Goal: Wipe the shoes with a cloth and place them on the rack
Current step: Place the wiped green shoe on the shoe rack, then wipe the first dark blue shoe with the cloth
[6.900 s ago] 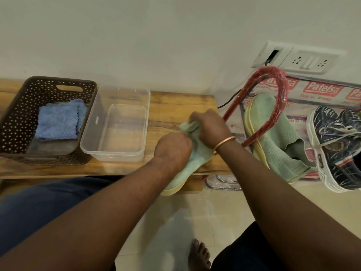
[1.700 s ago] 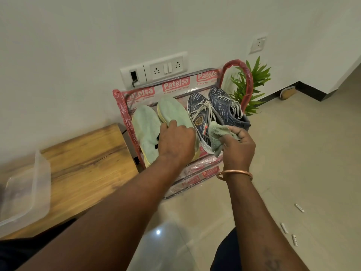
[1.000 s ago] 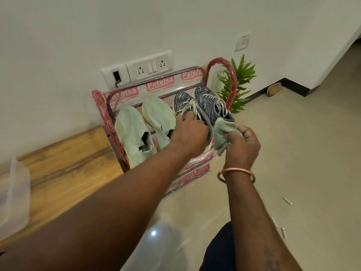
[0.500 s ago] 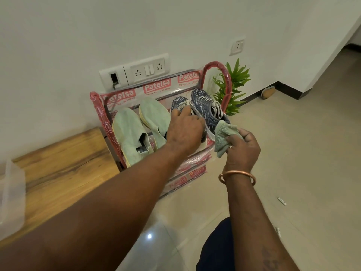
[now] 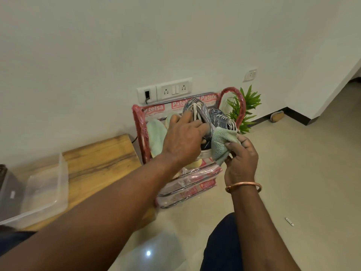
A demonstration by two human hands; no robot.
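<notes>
While gripping the dark blue shoe (image 5: 197,112) across its laces with the left hand (image 5: 185,139), fingers curled round the upper, holds it tilted toe-up in front of the rack (image 5: 141,133), probably to bring it off the shelf and nearer to the cloth for a wipe. Pinches the green cloth (image 5: 220,145) bunched in the right hand (image 5: 241,159), just beside the side of the shoe, likely ready to rub that side and the white sole. Leaves the second dark shoe (image 5: 220,119) on the top shelf at the right end, seemingly for a later turn. Shows the two pale green shoes (image 5: 156,137) lying on the same shelf at the left, toes toward the wall, so probably wiped already. Hard to see the heel of the held shoe: covered by the left hand, so cannot tell about any contact with the shelf. Cannot judge the contact between cloth and shoe either. Hides most of the nearer green shoe behind the left wrist, and blurs the lower shelves behind shiny plastic wrapping. Cuts off the clear box (image 5: 46,192) on the wooden bench (image 5: 101,159) at the left edge, with something dark beside it, too little in view to name.
</notes>
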